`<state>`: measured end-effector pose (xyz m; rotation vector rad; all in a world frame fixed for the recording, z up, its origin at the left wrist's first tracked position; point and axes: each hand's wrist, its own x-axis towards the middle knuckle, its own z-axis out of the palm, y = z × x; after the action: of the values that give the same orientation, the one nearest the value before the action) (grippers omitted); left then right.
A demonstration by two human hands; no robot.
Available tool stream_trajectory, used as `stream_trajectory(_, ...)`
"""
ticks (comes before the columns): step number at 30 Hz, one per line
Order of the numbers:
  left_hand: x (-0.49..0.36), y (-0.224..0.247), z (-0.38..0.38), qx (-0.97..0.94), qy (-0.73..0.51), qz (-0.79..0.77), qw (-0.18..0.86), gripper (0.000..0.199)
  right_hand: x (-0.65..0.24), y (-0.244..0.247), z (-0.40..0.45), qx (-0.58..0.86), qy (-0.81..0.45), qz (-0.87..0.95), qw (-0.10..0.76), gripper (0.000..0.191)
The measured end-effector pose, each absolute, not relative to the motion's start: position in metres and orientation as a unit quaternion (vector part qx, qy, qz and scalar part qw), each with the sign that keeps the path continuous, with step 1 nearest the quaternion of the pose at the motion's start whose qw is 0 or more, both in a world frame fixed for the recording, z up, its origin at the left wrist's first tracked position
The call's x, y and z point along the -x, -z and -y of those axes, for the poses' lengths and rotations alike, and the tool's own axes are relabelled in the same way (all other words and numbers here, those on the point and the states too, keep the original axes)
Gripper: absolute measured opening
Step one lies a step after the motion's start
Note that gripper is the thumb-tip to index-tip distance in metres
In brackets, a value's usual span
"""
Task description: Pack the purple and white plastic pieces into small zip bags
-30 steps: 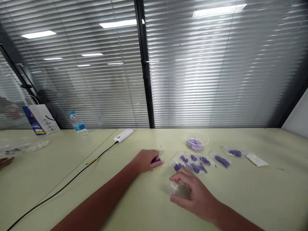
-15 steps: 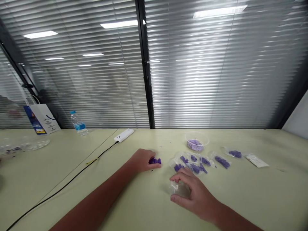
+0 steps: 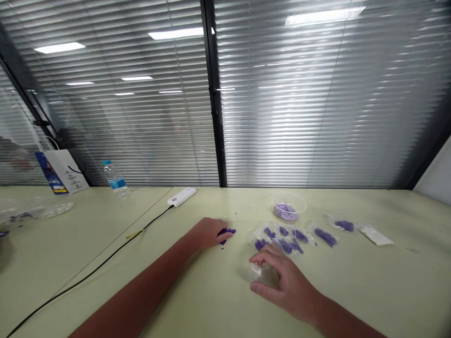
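purple pieces (image 3: 227,231) in left grip (image 3: 209,233); blue bottle label (image 3: 117,183) illegible.

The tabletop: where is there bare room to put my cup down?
Bare patches lie nearer than the white packet and between the left forearm and black cable. Crowding: purple pieces between right hand and round tub.

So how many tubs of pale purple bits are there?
1: the clear tub, just beyond the darker purple clumps. I see no other, though the far-left containers are blurry.
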<state>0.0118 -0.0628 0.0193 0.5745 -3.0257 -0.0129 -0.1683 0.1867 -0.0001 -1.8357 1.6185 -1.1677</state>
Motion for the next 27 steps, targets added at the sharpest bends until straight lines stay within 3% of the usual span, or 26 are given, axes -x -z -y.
stream_trajectory(19,-0.008,-0.025,0.053,-0.156,0.072,0.982,0.076,0.044,0.17,0.002,-0.184,0.645,0.442,-0.59,0.201,0.03)
stream_trajectory(27,0.011,-0.038,-0.022,-0.15,0.287,0.912,0.251,0.042,0.169,0.004,-0.18,0.628,0.462,-0.593,0.201,0.024)
